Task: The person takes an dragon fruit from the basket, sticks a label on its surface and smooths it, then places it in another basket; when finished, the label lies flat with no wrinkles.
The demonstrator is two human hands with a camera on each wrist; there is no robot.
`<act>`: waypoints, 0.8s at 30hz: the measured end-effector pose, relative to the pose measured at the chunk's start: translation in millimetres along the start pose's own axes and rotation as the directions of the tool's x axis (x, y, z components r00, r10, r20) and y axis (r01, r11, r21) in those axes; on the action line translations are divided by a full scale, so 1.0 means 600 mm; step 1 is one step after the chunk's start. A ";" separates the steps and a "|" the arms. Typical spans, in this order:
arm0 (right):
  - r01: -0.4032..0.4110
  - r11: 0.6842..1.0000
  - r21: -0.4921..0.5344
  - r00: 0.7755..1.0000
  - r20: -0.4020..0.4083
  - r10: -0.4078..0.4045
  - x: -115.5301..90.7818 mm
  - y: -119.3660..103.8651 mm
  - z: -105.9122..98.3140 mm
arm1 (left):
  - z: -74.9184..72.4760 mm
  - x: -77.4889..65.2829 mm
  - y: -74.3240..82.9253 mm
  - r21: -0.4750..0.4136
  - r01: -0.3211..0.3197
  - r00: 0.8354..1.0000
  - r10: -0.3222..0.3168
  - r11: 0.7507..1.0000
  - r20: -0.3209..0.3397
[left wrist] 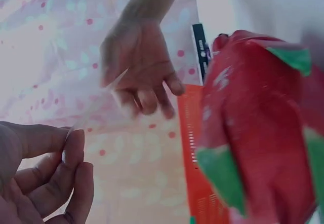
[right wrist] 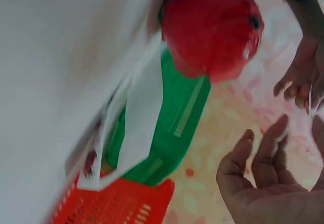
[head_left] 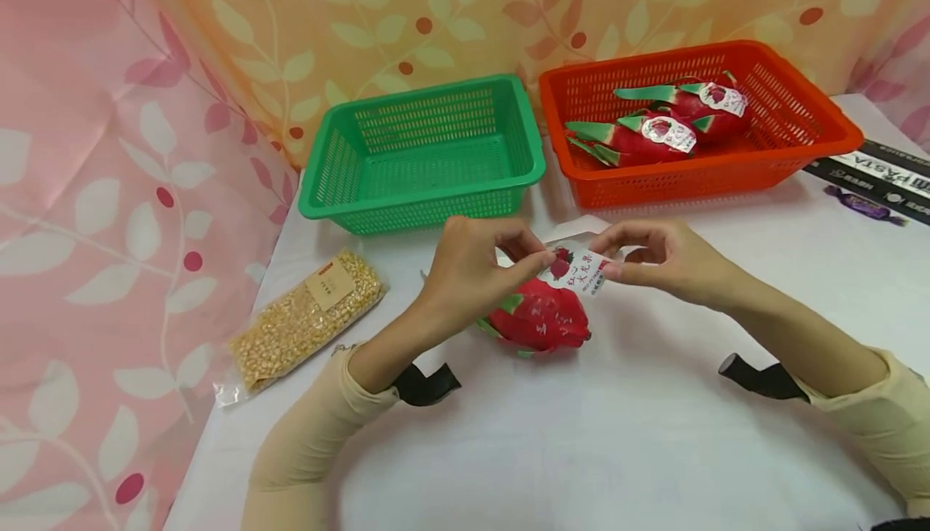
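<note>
A white dragon fruit sticker (head_left: 576,271) with a printed red fruit is stretched between both hands. My left hand (head_left: 475,273) pinches its left edge between thumb and forefinger. At its right edge, my right hand (head_left: 657,261) holds it with thumb and forefinger. In the left wrist view the sticker shows edge-on as a thin strip. Just below it, a red dragon fruit (head_left: 541,317) with green leaf tips lies on the white table. Two more dragon fruits, one in front (head_left: 639,140) and one behind (head_left: 708,107), bear similar labels in the red basket (head_left: 676,180).
A green basket (head_left: 421,200) stands left of the red one. Beside my left forearm lies a bag of corn kernels (head_left: 308,317). White backing paper (right wrist: 144,107) lies behind the hands. Far right are a black pasta box (head_left: 872,180) and a purple wrapped candy (head_left: 865,206).
</note>
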State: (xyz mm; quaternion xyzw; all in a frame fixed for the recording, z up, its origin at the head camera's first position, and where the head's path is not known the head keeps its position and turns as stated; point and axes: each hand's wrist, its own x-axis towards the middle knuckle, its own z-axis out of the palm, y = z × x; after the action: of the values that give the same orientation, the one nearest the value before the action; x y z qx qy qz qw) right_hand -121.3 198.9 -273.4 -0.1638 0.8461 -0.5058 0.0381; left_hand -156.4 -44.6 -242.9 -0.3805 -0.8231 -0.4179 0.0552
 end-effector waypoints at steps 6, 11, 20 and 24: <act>-0.042 0.983 0.180 0.999 -0.001 0.043 -0.007 0.017 0.020 | 0.005 -0.009 -0.017 -0.066 0.057 0.998 -0.057 0.996 0.000; -0.072 0.983 0.168 0.997 0.023 0.069 -0.008 0.019 0.027 | 0.009 -0.015 -0.023 -0.115 0.084 0.996 -0.081 0.990 0.028; -0.089 0.970 0.226 0.983 0.176 0.049 -0.005 0.031 0.035 | 0.023 -0.034 -0.029 0.142 0.128 0.988 -0.139 0.982 0.072; -0.171 0.949 0.267 0.959 0.265 0.098 -0.003 0.047 0.042 | 0.032 -0.043 -0.027 0.289 0.107 0.983 -0.144 0.951 0.110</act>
State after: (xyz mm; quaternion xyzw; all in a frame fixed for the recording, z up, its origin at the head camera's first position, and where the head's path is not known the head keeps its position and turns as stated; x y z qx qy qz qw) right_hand -120.5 190.7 -310.2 -0.1602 0.7615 -0.5948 0.2016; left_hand -144.7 -51.6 -276.1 -0.3418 -0.8986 -0.2736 0.0287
